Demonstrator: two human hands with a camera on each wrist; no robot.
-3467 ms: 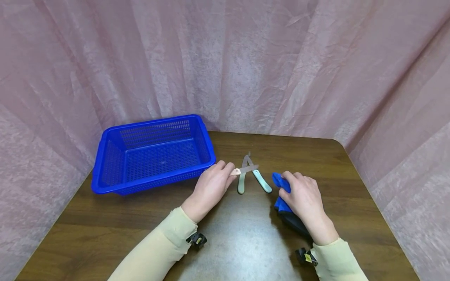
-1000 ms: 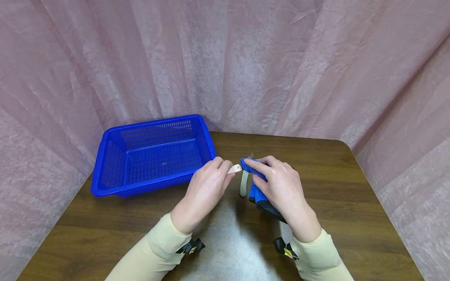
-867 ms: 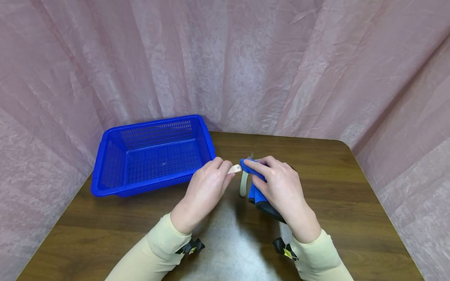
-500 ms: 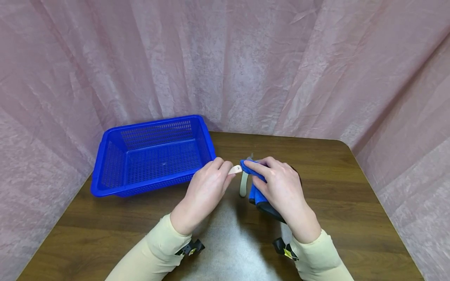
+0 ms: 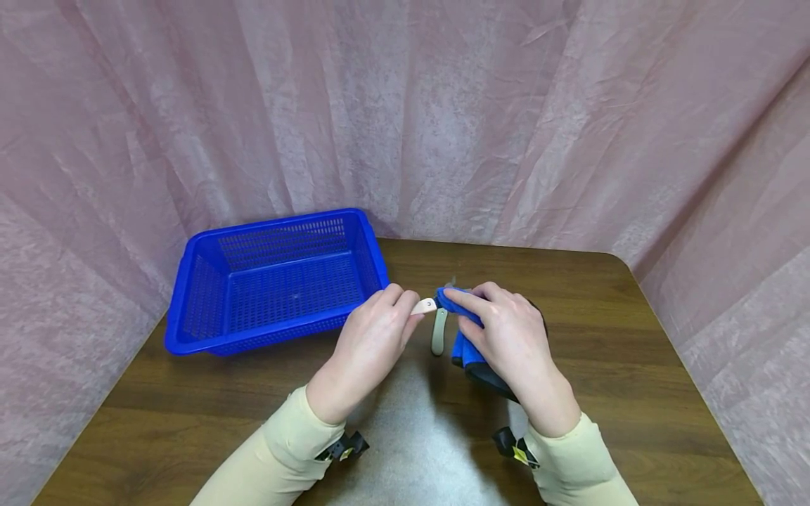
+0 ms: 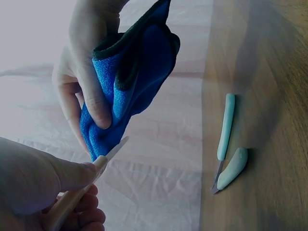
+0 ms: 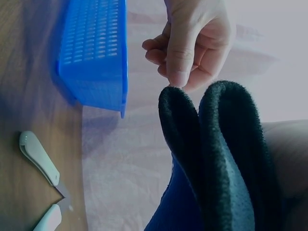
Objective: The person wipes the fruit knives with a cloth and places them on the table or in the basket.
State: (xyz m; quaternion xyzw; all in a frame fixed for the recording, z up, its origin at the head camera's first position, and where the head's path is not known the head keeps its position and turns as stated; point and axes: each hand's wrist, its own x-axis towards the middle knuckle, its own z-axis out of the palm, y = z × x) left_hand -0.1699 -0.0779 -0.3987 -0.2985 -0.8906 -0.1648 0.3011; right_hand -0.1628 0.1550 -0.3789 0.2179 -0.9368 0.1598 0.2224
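Note:
My left hand [image 5: 373,341] grips the cream handle of an opened eyebrow razor [image 5: 425,306] between thumb and curled fingers. A blue cloth with dark edging [image 5: 467,355] is pinched in my right hand [image 5: 509,337], its folded end against the razor's blade. In the left wrist view the blade [image 6: 118,147] shows beside the cloth [image 6: 108,137], partly covered by it. Beneath the hands, two mint-green razors lie opened on the table: one [image 5: 439,334] shows in the head view, the other [image 6: 227,127] is hidden there but appears in the left wrist view.
An empty blue plastic basket [image 5: 278,223] stands at the back left of the brown wooden table [image 5: 569,288], its near right corner close to my left fingers. A pink curtain [image 5: 405,126] hangs behind the table.
Since the oldest frame, the cloth has come left from the table's right side onto the cream razor's blade. In the last half second it shifted slightly right along the blade; the left hand barely moved.

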